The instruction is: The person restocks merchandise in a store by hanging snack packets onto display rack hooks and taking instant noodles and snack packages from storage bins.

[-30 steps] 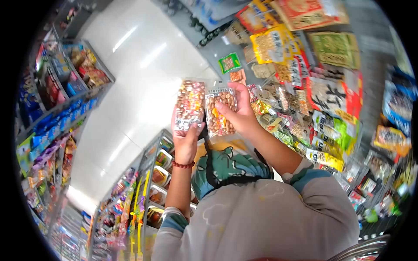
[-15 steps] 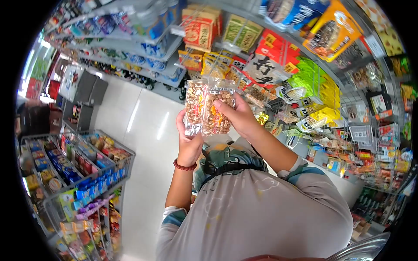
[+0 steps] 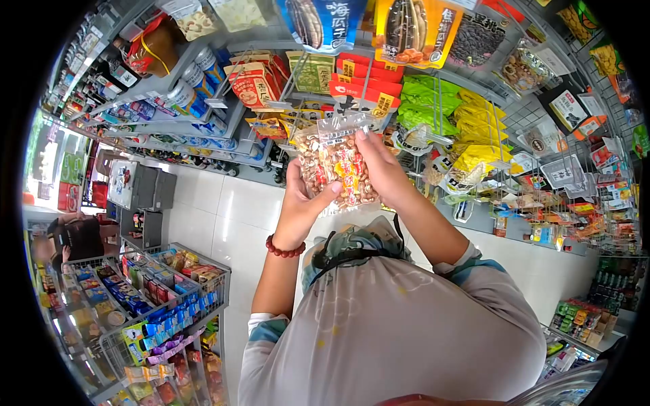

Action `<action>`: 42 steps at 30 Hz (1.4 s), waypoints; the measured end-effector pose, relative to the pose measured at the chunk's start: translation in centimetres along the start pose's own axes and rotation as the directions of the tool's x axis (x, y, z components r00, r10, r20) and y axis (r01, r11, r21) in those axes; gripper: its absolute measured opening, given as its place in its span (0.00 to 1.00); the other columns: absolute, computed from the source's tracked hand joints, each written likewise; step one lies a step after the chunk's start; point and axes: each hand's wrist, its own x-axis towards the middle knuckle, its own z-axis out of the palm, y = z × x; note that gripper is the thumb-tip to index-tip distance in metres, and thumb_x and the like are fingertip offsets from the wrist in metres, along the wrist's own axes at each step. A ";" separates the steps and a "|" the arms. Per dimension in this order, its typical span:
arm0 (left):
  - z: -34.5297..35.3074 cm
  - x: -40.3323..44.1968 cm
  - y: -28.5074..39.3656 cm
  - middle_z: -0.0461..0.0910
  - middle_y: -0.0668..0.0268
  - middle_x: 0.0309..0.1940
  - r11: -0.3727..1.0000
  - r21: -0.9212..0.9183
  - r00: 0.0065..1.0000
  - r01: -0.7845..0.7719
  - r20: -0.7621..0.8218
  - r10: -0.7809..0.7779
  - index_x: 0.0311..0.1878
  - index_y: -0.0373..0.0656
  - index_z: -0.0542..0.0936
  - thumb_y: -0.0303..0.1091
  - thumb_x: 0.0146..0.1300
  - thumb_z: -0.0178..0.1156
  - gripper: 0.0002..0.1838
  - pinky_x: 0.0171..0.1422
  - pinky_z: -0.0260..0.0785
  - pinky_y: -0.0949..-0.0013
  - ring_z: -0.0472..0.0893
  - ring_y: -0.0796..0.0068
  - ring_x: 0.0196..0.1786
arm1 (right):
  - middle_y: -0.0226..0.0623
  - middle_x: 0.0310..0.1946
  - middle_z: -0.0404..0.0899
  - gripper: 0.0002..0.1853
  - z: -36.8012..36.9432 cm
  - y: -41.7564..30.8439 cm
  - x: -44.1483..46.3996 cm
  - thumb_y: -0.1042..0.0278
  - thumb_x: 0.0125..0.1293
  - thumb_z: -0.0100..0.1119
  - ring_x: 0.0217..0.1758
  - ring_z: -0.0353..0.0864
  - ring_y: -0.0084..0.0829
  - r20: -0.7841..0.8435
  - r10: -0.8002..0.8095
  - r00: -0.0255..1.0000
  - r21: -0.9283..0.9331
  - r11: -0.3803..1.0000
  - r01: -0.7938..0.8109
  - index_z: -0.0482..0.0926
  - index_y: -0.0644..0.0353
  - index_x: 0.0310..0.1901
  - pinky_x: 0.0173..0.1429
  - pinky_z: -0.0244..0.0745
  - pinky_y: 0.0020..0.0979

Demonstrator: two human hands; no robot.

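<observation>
Clear plastic bags of brown nuts or beans, with red and yellow print, are held up in front of my chest; two seem to overlap, one on the other. My left hand grips the lower left side, its thumb across the front and a red bead bracelet on the wrist. At the upper right edge my right hand is closed on the bags, thumb near the top seal. The fingers behind the bags are hidden.
Hanging snack bags, among them green packets and yellow packets, fill the rack ahead and right. A wire display rack of boxed goods stands at the lower left, with a person beyond it. White tiled floor lies between.
The two bags, side by side before, now overlap more. My left thumb has come onto the front, and my right thumb has moved up to the right edge. The view has shifted right.
</observation>
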 end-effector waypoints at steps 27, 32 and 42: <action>1.8 0.5 2.8 0.71 0.62 0.63 0.984 -0.144 0.982 -0.101 -0.176 0.075 0.66 0.47 0.58 0.31 0.76 0.52 0.21 0.64 0.74 0.63 0.76 0.69 0.63 | 0.51 0.52 0.81 0.15 -7.1 -6.4 -2.6 0.67 0.73 0.57 0.50 0.86 0.55 0.047 0.057 0.997 0.427 0.901 -0.071 0.73 0.65 0.57 0.52 0.87 0.51; 0.0 0.5 2.1 0.64 0.62 0.70 0.980 -0.039 0.980 -0.197 -0.023 0.196 0.77 0.50 0.50 0.32 0.75 0.52 0.32 0.73 0.66 0.55 0.68 0.63 0.72 | 0.53 0.58 0.77 0.22 -6.0 -6.1 -3.3 0.64 0.74 0.57 0.58 0.81 0.59 0.144 0.033 0.989 0.393 0.915 -0.087 0.67 0.63 0.64 0.57 0.80 0.59; -0.2 0.6 2.4 0.67 0.59 0.65 0.964 -0.189 0.970 -0.188 -0.190 0.152 0.73 0.44 0.51 0.23 0.65 0.63 0.39 0.68 0.71 0.60 0.73 0.66 0.65 | 0.39 0.42 0.82 0.25 0.3 -1.4 -2.4 0.55 0.71 0.62 0.33 0.84 0.27 0.272 0.084 0.959 -0.273 0.962 -0.007 0.68 0.63 0.60 0.31 0.78 0.26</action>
